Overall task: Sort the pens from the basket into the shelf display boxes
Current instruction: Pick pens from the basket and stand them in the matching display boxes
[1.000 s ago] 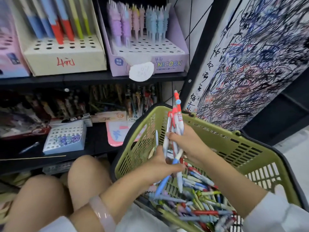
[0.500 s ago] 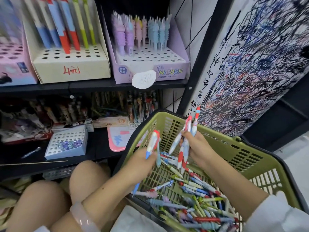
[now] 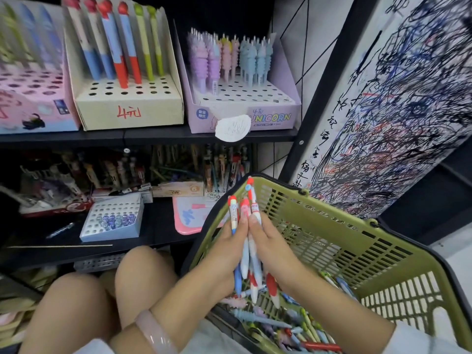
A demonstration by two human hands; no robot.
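Both hands clamp one bundle of red-capped pens point(image 3: 245, 241) between them: we see the left hand point(image 3: 224, 254) and the right hand point(image 3: 274, 249) pressed together, fingers curled round the barrels, caps up, tips down. Bundle sits upright above the near-left corner of the green basket point(image 3: 357, 254). Loose pens point(image 3: 286, 325) of mixed colours lie in a heap on the basket floor, under our wrists. Pink bangle point(image 3: 155, 335) on the left wrist. Bare knees point(image 3: 138, 279) just left of the basket. On the upper shelf point(image 3: 153, 135) we see a cream display box point(image 3: 127, 108) with blue, red and green pens standing in its back holes, front holes open, and beside it on the right a purple unicorn box point(image 3: 245, 116) with pastel pens at the back. Pink box point(image 3: 33, 106) further left, blurred. On the lower shelf, a small grey holed box point(image 3: 112, 222) with a few purple caps showing. Scribbled test board point(image 3: 398, 103) on the right.
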